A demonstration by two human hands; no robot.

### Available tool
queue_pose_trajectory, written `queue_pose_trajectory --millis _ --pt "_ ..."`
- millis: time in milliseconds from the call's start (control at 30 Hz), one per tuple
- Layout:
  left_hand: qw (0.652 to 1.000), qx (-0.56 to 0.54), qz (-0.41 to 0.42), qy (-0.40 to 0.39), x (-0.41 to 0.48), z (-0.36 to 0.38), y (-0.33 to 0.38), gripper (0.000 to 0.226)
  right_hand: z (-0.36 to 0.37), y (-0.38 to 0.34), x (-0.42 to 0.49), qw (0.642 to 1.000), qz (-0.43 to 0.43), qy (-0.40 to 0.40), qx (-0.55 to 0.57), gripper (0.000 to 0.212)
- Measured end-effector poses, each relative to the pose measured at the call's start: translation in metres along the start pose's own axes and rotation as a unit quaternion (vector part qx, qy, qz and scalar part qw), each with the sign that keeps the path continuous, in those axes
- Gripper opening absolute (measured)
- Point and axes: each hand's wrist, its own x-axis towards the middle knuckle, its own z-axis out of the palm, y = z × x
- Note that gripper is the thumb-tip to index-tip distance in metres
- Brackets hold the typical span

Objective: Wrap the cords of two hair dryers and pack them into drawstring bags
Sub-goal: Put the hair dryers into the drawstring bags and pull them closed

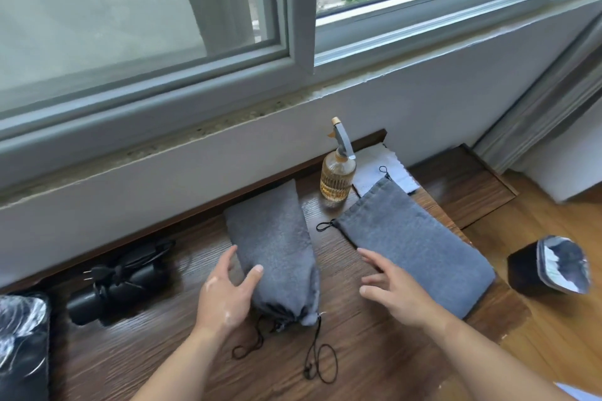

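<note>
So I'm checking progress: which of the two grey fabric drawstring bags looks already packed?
The bulging grey fabric drawstring bag that the left hand touches, its mouth cinched shut. The flat grey fabric bag by the right hand lies limp.

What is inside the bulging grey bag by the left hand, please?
Its contents are hidden: the bulging bag is drawn shut at the near end, and fabric covers whatever fills it.

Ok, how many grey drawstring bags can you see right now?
2. One full, cinched bag at centre, touched by the left hand; one flat bag to its right, by the right hand.
</note>
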Motion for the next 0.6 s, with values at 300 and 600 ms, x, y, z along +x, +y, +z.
queue_pose_trajectory --millis 300,600 --pt "0.987 0.071 0.103 -0.099 0.028 0.079 0.098 0.047 -0.098 0.061 -0.012 0.974 0.091 0.169 -0.122 0.057" --pt "0.969 0.179 0.067 -0.158 0.086 0.181 0.11 0.057 -0.143 0.102 0.017 0.941 0.155 0.179 -0.242 0.06"
